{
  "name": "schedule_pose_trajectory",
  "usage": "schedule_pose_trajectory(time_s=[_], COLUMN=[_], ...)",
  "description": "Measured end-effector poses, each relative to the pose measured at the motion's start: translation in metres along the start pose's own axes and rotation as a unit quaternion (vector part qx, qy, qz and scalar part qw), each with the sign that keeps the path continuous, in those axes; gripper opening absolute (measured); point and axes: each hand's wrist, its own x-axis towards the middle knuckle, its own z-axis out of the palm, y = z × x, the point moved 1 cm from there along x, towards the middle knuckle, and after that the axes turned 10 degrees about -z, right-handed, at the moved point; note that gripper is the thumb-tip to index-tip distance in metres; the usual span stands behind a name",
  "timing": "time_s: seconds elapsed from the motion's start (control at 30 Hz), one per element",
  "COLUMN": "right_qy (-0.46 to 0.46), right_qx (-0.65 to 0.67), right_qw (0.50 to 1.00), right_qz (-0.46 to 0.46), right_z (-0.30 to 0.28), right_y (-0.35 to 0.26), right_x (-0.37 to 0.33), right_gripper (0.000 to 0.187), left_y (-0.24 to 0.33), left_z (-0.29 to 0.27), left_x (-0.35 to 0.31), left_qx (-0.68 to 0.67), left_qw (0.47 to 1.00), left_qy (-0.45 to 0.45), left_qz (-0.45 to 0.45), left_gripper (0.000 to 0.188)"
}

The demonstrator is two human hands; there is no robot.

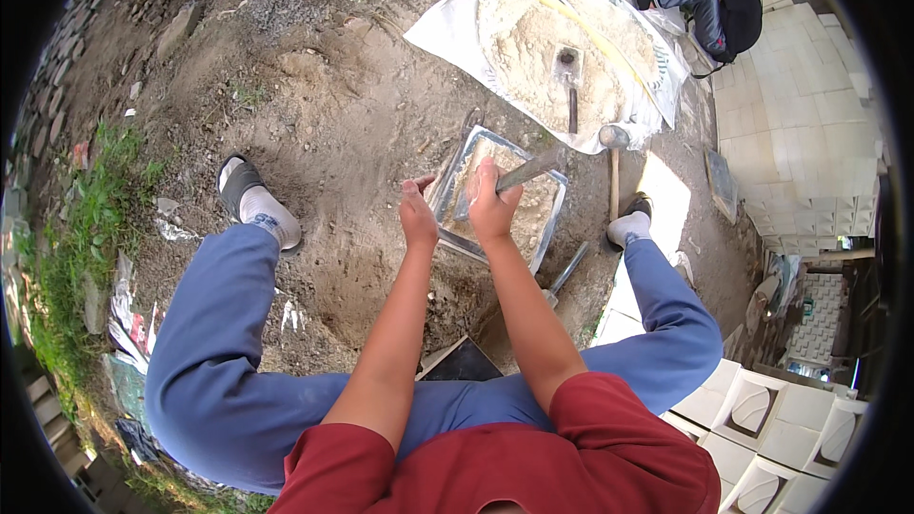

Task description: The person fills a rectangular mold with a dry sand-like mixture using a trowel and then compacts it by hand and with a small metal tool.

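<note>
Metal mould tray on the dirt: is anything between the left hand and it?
Nothing visible. The left hand is open at the near-left rim of the metal mould tray, with bare dirt below. The right hand grips a grey tool over the sandy fill.

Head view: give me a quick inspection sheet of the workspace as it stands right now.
Surface: bare dirt ground, uneven, with stones and patches of grass at the left.
Job's things: rectangular metal mould filled with pale sandy mix, on the ground between the feet; grey metal tool over it.
Clutter: white sack sheet heaped with sand, a hoe lying on it; a hammer beside the right foot; litter at the left.
Grips: right hand shut on the tool; left hand open, at the mould's rim.
Cables: nothing seen.
Surroundings: pale moulded blocks laid out at the right; another person sitting at the top right.
</note>
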Motion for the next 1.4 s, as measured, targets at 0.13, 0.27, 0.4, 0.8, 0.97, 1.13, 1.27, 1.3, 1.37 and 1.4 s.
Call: schedule_pose_trajectory(time_s=[0.13, 0.27, 0.4, 0.8, 0.97, 1.13, 1.27, 1.3, 1.37, 1.4], right_qy=[0.058, 0.061, 0.016, 0.121, 0.216, 0.276, 0.392, 0.395, 0.297, 0.302], right_qx=[0.100, -0.088, -0.045, 0.137, 0.161, 0.173, 0.232, 0.237, 0.214, 0.216], right_qw=[0.993, 0.994, 0.999, 0.983, 0.963, 0.944, 0.889, 0.886, 0.930, 0.928], right_qz=[-0.023, 0.014, -0.019, 0.031, -0.027, -0.052, 0.044, 0.045, -0.038, -0.038], right_z=[-0.005, -0.003, 0.007, -0.042, -0.094, -0.126, -0.135, -0.140, -0.150, -0.156], right_y=[-0.014, 0.010, 0.001, -0.030, -0.070, -0.078, -0.077, -0.074, -0.069, -0.066], right_x=[0.015, 0.015, 0.010, 0.040, 0.038, 0.034, 0.036, 0.035, 0.032, 0.032], right_gripper=[0.045, 0.044, 0.044, 0.044, 0.044, 0.043, 0.042, 0.042, 0.043, 0.043], left_y=[0.002, 0.009, 0.007, 0.046, 0.066, 0.066, 0.059, 0.059, 0.060, 0.059], left_z=[0.009, 0.015, 0.007, 0.015, 0.035, 0.054, 0.060, 0.061, 0.064, 0.068], left_x=[-0.006, -0.005, -0.004, -0.006, -0.014, -0.019, -0.017, -0.015, -0.013, -0.015], left_qx=[0.058, -0.011, -0.009, 0.429, 0.612, 0.652, 0.646, 0.650, 0.642, 0.644], left_qw=[0.997, 0.999, 0.999, 0.865, 0.722, 0.654, 0.644, 0.639, 0.655, 0.651], left_qy=[-0.043, -0.034, -0.038, -0.187, -0.175, -0.182, -0.199, -0.200, -0.193, -0.197], left_qz=[0.001, -0.006, -0.002, 0.183, 0.270, 0.337, 0.358, 0.359, 0.348, 0.349], left_gripper=[0.075, 0.079, 0.084, 0.065, 0.077, 0.078, 0.078, 0.078, 0.078, 0.078])
